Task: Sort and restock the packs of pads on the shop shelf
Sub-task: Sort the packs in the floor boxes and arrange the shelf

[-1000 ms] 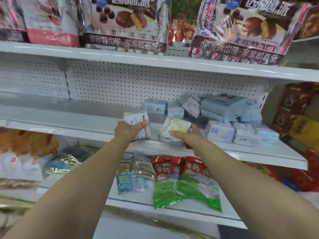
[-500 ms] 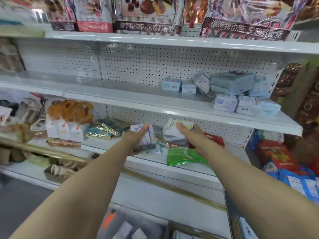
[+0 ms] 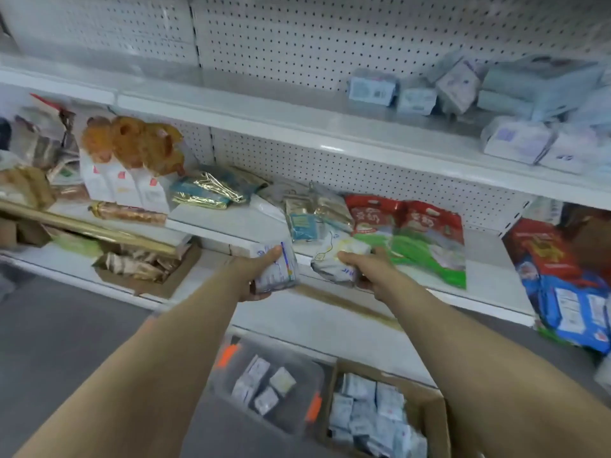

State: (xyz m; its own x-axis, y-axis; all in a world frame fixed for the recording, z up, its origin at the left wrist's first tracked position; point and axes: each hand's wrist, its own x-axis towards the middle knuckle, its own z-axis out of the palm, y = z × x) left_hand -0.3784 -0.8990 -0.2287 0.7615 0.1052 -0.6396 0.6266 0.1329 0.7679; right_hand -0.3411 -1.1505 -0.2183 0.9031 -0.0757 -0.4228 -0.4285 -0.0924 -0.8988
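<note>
Both hands have dropped from the pad shelf [image 3: 297, 109] to the snack shelf's [image 3: 489, 285] near edge. Left hand [image 3: 256, 274] grips a blue-printed pack [image 3: 281, 272]; right hand [image 3: 373, 271] grips a yellow-printed pack [image 3: 334, 262]. Nearer, 1 clear bin [image 3: 292, 414] and 1 cardboard box [image 3: 433, 421] hold more packs.

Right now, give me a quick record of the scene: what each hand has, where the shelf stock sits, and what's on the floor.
left hand: grips a white pack with blue print
right hand: grips a white pack with yellow print
hands' position: in front of the snack shelf, above the floor containers
pad shelf: packs of pads clustered at its right end
clear bin: on the floor, a few packs inside
cardboard box: on the floor, right of the bin, many packs inside
</note>
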